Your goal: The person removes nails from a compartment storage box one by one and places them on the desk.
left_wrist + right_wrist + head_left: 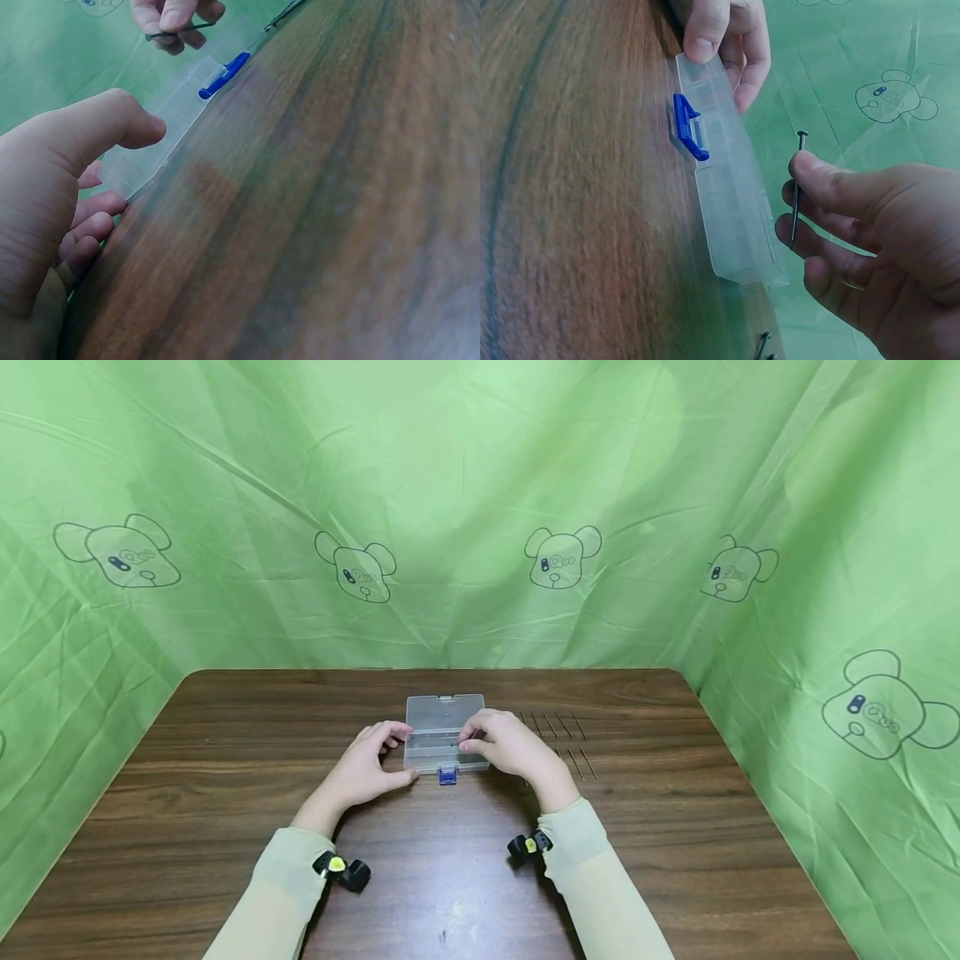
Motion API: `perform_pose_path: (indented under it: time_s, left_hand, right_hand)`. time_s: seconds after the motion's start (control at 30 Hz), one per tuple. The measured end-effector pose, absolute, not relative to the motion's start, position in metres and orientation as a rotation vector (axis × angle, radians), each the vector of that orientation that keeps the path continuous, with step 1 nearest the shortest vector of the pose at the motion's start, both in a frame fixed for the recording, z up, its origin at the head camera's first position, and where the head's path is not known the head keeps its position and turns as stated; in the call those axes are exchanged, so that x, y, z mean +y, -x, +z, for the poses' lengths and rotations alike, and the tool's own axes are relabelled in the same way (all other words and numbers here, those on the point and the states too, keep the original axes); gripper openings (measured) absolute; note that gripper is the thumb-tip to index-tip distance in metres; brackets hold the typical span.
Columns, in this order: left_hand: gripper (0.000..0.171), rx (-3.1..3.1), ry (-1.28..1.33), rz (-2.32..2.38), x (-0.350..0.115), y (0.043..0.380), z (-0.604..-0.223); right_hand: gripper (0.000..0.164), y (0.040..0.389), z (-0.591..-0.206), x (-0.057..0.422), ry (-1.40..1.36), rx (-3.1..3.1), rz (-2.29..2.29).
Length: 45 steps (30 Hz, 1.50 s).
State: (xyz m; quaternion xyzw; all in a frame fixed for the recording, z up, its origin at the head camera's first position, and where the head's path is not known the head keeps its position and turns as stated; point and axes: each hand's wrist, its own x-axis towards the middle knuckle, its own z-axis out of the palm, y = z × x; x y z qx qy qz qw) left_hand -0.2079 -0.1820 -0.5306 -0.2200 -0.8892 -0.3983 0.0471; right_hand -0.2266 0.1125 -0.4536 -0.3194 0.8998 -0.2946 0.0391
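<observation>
A clear plastic compartment box (pixel 431 750) with a blue latch (pixel 447 775) stands on the table, its lid (pixel 446 712) raised at the back. My left hand (pixel 363 764) holds the box's left end, thumb at the front corner and fingers along the far side. My right hand (pixel 506 742) is above the box's right part. In the right wrist view it pinches a dark metal nail (pixel 796 195) between thumb and fingertips, the flat head pointing up. The same nail (pixel 184 32) shows in the left wrist view, held apart from the box.
Several nails (pixel 577 725) lie in two rows on the wooden table (pixel 660 827), right of the box; my right hand and wrist partly cover them. Green cloth (pixel 450 485) with printed bear faces hangs behind and at both sides.
</observation>
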Motion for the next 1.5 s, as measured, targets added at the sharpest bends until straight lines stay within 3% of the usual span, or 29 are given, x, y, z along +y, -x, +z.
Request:
perform_pose_path:
  time_s: [0.73,0.93,1.17,1.5]
  left_hand:
    - [0.07,-2.702,0.68,-1.211,-0.182,0.209,-0.53]
    - [0.071,-2.701,0.68,-1.202,-0.181,0.208,-0.53]
    - [0.071,-2.706,0.666,-1.204,-0.182,0.206,-0.53]
    - [0.071,-2.699,0.67,-1.208,-0.181,0.205,-0.528]
  right_hand:
    - [0.012,0.233,-0.438,0.13,0.87,2.684,-1.057]
    - [0.011,0.231,-0.431,0.143,0.956,2.623,-1.033]
    - [0.012,0.227,-0.427,0.175,1.037,2.615,-1.015]
    - [0.016,0.222,-0.431,0.254,0.743,2.72,-1.038]
